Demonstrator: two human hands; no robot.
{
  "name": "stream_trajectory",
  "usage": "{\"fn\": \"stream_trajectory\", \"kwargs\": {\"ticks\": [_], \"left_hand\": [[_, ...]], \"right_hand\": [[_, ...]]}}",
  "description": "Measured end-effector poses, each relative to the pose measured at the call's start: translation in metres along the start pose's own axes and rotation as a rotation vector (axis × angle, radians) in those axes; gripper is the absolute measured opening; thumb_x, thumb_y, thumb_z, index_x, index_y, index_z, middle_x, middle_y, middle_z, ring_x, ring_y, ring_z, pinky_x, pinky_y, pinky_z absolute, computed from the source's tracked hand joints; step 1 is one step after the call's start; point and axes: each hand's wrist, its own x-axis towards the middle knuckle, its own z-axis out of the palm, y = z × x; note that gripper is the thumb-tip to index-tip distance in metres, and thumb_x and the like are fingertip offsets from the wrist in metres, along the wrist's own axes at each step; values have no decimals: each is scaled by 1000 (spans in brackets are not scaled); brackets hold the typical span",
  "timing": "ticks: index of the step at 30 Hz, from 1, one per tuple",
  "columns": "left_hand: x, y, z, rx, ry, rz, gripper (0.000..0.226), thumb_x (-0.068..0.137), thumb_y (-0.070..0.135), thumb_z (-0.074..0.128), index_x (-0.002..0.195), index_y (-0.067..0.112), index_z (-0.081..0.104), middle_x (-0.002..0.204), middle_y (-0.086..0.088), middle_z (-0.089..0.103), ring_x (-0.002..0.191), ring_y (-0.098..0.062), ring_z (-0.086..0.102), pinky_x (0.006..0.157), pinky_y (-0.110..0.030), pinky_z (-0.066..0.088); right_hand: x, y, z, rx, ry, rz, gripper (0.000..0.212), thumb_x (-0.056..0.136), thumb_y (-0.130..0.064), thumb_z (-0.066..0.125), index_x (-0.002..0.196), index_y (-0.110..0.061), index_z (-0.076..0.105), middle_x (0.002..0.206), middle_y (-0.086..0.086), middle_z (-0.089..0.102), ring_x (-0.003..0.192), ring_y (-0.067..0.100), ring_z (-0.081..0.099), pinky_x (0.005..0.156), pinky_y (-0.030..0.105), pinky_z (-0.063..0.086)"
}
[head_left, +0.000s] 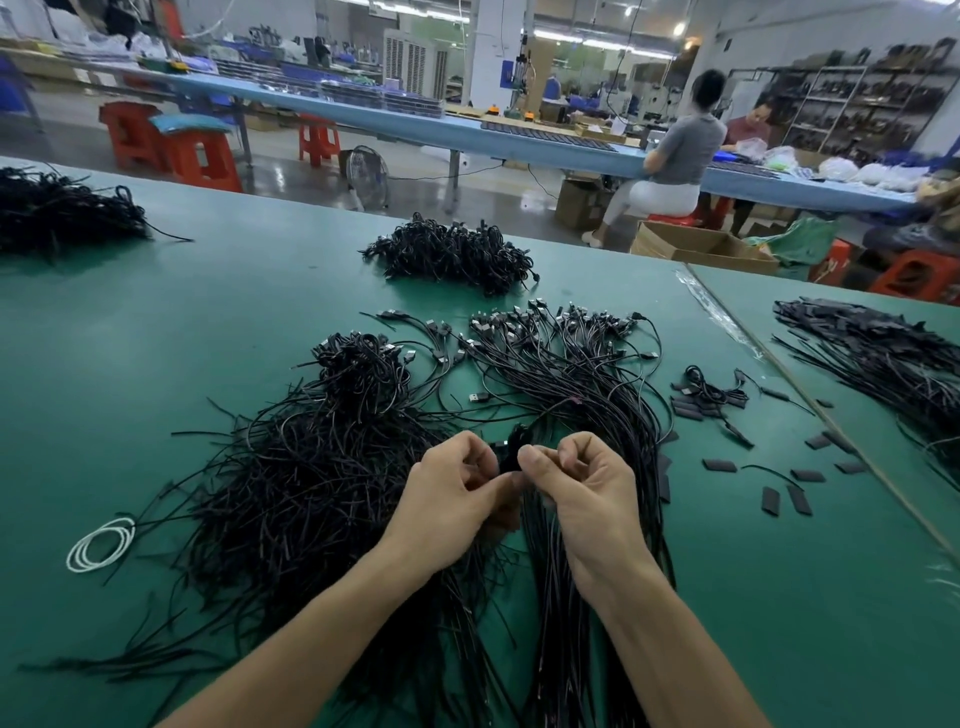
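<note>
1. Head view. Left hand (457, 493) and right hand (582, 488) meet low over the middle of the green table (156, 364), thumbs nearly touching.
2. Grip: each hand has its fingers curled, with thumb and forefinger pinching the same black cable (514, 447). The cable stands up between the two hands, just above the fingertips.
3. Whether the pinched piece carries a plug cannot be told; it is dark and partly hidden by the fingers.
4. Under the right wrist lies a straight cable bundle (571, 374). It fans out away from the person and ends in a row of USB plugs.
5. One loose plug (480, 397) lies just left of that fan.
6. Under and left of the left forearm is a tangled pile (311, 467) of thin black strands.
7. A white cord ring (101, 543) lies well to the left of the tangle.
8. Short flat black sleeves (719, 465) are scattered right of the bundle.
9. Farther back is a heap of coiled cables (452, 254). More black heaps lie at far left (57, 213) and far right (883, 353).
10. Beyond the table are red stools (202, 161), a floor fan (366, 174), an open cardboard box (701, 247) and a seated person (675, 156) at a long blue bench.
11. Writing: any print on boxes or plugs is too small and blurred to read.
</note>
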Motion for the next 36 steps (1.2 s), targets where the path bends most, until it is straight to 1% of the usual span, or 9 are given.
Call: {"fn": "stream_trajectory", "kwargs": {"ticks": [3, 6, 9, 13, 18, 21, 25, 29, 36], "left_hand": [[2, 8, 0, -262, 30, -114, 14, 93, 4, 65, 88, 9, 54, 85, -13, 71, 74, -23, 72, 70, -34, 61], [3, 19, 0, -565, 38, -229, 14, 93, 15, 53, 81, 12, 59, 92, -18, 68, 73, -24, 67, 65, -32, 59], [3, 18, -3, -376, 28, -141, 33, 80, 44, 76, 84, 15, 60, 92, -14, 70, 83, -26, 65, 83, -43, 56], [7, 12, -9, -311, 23, -27, 34, 72, 4, 85, 89, 12, 56, 98, -23, 73, 89, -37, 69, 88, -42, 57], [16, 5, -22, -188, -122, 15, 33, 71, 2, 86, 88, 12, 60, 89, -13, 75, 82, -23, 71, 79, -29, 58], [34, 7, -34, -65, -91, 23, 28, 73, -3, 83, 89, 10, 64, 83, -4, 76, 78, -17, 72, 72, -21, 56], [77, 9, -57, 207, 264, 39, 23, 75, 3, 82, 88, 14, 67, 84, -1, 73, 78, -17, 71, 70, -22, 56], [113, 3, -84, 447, 507, 106, 16, 81, 10, 81, 95, 11, 73, 91, -5, 73, 81, -14, 68, 83, -26, 55], [135, -21, -107, 809, 537, 74, 26, 94, 9, 66, 119, 3, 69, 118, -17, 68, 111, -29, 61, 103, -36, 47]], "right_hand": [[-1, 0, 3, 89, -38, 40, 31, 77, 5, 71, 71, -12, 46, 67, 2, 64, 58, 7, 62, 57, 18, 53], [-1, 2, 3, 141, -88, 76, 27, 69, -4, 73, 71, -13, 48, 69, 4, 64, 63, 11, 64, 60, 19, 54], [-2, 5, 3, 124, -141, 96, 27, 70, -8, 75, 73, -12, 48, 73, 6, 65, 69, 15, 66, 66, 24, 56], [-1, 11, 1, 129, -71, 183, 27, 69, -6, 75, 71, -12, 48, 69, 7, 66, 62, 14, 66, 55, 21, 54], [2, 26, -4, 67, 11, 249, 31, 69, -8, 80, 67, -17, 50, 62, 4, 59, 51, 11, 55, 49, 23, 46], [7, 32, -12, -194, 20, 154, 23, 78, -13, 82, 76, -17, 60, 75, 8, 69, 67, 16, 64, 64, 27, 50], [16, 37, -37, -864, 76, 29, 5, 91, -25, 70, 93, -24, 66, 91, -8, 70, 84, 3, 66, 69, 10, 47], [16, 51, -49, -1361, 21, 49, 39, 98, -33, 58, 134, -19, 52, 128, -1, 52, 114, 12, 50, 89, 22, 45], [26, 55, -30, -1750, 29, 65, 46, 99, -55, 45, 120, -16, 55, 119, 3, 58, 111, 22, 53, 90, 33, 46]]}}
